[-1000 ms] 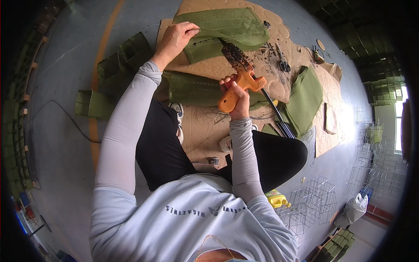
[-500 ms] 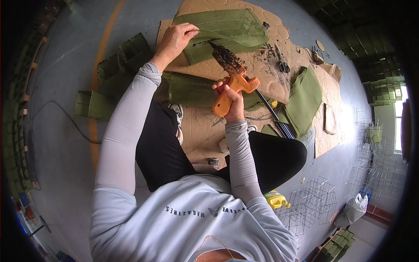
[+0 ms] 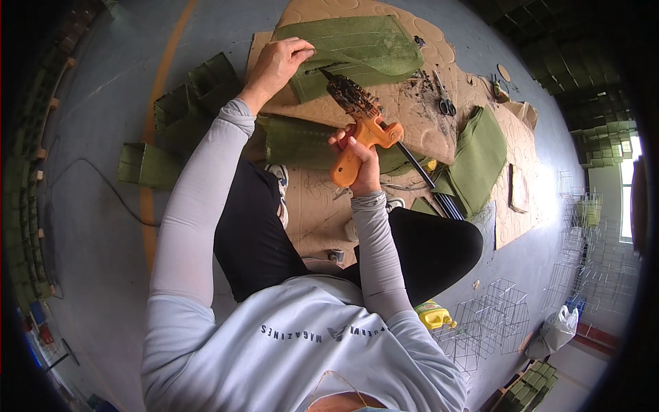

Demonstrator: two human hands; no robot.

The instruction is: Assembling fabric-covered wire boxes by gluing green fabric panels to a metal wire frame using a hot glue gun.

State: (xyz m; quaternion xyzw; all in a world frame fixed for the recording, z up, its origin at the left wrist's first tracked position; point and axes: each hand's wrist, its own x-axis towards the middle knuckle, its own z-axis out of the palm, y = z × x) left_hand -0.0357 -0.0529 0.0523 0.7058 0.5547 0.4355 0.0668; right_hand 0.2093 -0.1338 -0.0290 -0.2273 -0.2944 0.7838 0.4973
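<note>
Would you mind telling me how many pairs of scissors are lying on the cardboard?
1: a pair of scissors lies on the cardboard, right of the green fabric panel. Others may be hidden under fabric.

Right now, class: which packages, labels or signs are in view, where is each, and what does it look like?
Yellow jug: on the floor by the right knee, squat plastic container, red label.
White bag: floor at lower right, crumpled plastic.
Shirt print: across the pale shirt's chest, a dark line of lettering with an emblem.
</note>
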